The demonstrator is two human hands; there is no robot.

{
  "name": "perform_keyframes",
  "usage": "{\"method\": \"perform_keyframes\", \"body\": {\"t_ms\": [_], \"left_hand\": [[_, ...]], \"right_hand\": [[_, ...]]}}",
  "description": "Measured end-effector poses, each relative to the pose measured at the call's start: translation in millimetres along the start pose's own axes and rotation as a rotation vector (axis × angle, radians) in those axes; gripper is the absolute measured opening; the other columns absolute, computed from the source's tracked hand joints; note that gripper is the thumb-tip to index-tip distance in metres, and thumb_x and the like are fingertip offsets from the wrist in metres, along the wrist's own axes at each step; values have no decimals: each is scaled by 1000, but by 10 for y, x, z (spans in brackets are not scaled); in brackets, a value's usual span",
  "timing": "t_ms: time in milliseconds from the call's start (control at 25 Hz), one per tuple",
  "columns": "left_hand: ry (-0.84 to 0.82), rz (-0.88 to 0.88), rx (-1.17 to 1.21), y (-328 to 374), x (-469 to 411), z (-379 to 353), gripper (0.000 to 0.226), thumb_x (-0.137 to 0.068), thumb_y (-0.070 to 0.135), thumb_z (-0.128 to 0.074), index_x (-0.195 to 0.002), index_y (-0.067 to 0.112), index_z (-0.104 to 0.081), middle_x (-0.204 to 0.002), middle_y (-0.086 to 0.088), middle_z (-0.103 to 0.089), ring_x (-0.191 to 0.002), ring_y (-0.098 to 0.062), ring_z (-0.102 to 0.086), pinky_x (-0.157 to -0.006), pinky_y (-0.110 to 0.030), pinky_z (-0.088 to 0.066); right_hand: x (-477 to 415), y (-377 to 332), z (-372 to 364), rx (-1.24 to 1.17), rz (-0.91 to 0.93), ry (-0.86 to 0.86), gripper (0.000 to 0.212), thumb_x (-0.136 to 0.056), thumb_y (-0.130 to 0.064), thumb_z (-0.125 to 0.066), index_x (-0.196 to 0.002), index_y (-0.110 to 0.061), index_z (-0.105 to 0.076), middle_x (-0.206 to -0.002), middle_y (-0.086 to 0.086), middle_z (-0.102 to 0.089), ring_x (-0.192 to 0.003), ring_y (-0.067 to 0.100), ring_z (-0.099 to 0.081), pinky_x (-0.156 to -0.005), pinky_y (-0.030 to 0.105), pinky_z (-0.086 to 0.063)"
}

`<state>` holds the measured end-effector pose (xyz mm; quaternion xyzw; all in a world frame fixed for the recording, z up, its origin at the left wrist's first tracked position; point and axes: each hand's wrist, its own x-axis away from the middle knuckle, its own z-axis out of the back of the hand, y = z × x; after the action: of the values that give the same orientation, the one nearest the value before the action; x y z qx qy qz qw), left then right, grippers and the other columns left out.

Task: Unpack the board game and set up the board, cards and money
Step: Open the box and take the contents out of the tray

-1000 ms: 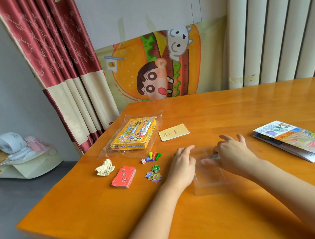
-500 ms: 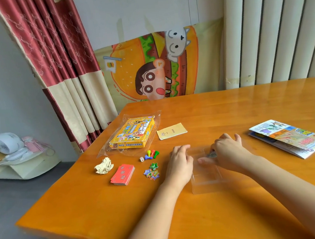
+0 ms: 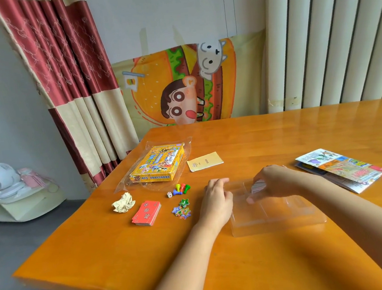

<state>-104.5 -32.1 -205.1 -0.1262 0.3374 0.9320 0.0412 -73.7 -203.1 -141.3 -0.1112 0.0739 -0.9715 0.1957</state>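
Reading what print there is, you get little. The red deck (image 3: 146, 213) shows large white characters on its top card. The yellow box (image 3: 158, 163) has a line of print along its near side, and the pale slip (image 3: 205, 161) has small marks at one end. All of it is too small to make out.

Your right hand (image 3: 274, 181) has its fingers (image 3: 250, 200) curled round a thin stack (image 3: 257, 186) of colour-edged paper at the far left corner of the clear tray (image 3: 282, 220). Whether the stack is clear of its pocket I cannot tell. Your left hand (image 3: 216, 202) lies at the tray's left edge with bent fingers, and I cannot tell whether they grip it. Your right forearm hides the tray's far right corner.

The folded board (image 3: 340, 169) lies well to the right on the worktop (image 3: 217, 257). The box sits on a clear bag (image 3: 122, 185). Between the box and your left hand lie pawns (image 3: 182, 188), a die (image 3: 169, 194) and star tokens (image 3: 182, 209). A paper ball (image 3: 123, 202) lies just left of the deck.
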Motion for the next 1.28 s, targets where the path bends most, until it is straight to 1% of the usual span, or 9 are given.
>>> {"method": "perform_keyframes", "body": {"t_ms": [80,160,280,520,720,920,1040,1160,1280], "left_hand": [[-3,1,4,7,8,7,39,-96,11,-42,-134,17,-49,-133,0,-46,-123,-15,-42,-102,-24,-34],[-9,-9,17,12,17,18,39,-95,11,-43,-133,17,-49,-132,0,-46,-122,-14,-43,-101,-23,-33],[-32,-25,38,19,33,29,39,-95,10,-42,-133,17,-50,-131,1,-45,-122,-14,-43,-101,-21,-32],[-49,-38,50,5,39,39,38,-97,12,-41,-134,19,-49,-133,3,-44,-122,-11,-42,-97,-15,-31],[-59,-48,43,19,30,39,39,-97,12,-41,-134,19,-48,-134,3,-43,-122,-10,-42,-97,-14,-30],[-73,-37,51,22,32,28,40,-97,12,-39,-136,19,-46,-135,3,-44,-122,-11,-43,-99,-17,-31],[-91,-35,74,67,59,-3,41,-96,12,-39,-136,20,-46,-135,2,-45,-121,-11,-45,-95,-15,-32],[-134,-56,115,151,107,-63,40,-94,16,-42,-133,22,-50,-133,5,-49,-119,-9,-47,-93,-13,-33],[-189,-12,208,205,12,-56,34,-95,26,-48,-128,22,-55,-127,6,-56,-114,-7,-54,-93,-16,-40]], "right_hand": [[3,47,38,-50,37,-57,68,-66,-71,-66,-113,-22,-66,-107,-1,-67,-91,17,-56,-86,33,-47],[-1,121,85,-88,49,-141,51,-68,-63,-72,-101,-24,-67,-88,-6,-67,-79,13,-58,-68,25,-45],[-41,221,147,-61,44,-211,24,-74,-44,-77,-80,-25,-63,-69,-11,-61,-69,11,-56,-62,23,-40],[-39,234,146,-64,35,-166,34,-76,-30,-77,-106,-17,-66,-84,-4,-68,-59,1,-53,-49,12,-36],[-61,348,119,-172,11,-136,36,-70,-35,-83,-94,-13,-68,-67,-10,-61,-52,0,-51,-47,10,-35],[-12,495,58,-517,48,-105,27,-69,-35,-83,-73,-12,-68,-60,-6,-63,-53,4,-53,-56,16,-39],[9,561,57,-808,63,21,10,-86,-20,-70,-82,-11,-70,-74,-3,-71,-67,8,-61,-65,16,-46],[-47,584,103,-1253,1,143,11,-93,-5,-57,-102,1,-59,-89,16,-73,-84,25,-68,-83,33,-51],[-155,502,185,-1426,-35,150,11,-92,7,-49,-101,5,-54,-82,21,-63,-72,30,-64,-72,32,-58]]}}
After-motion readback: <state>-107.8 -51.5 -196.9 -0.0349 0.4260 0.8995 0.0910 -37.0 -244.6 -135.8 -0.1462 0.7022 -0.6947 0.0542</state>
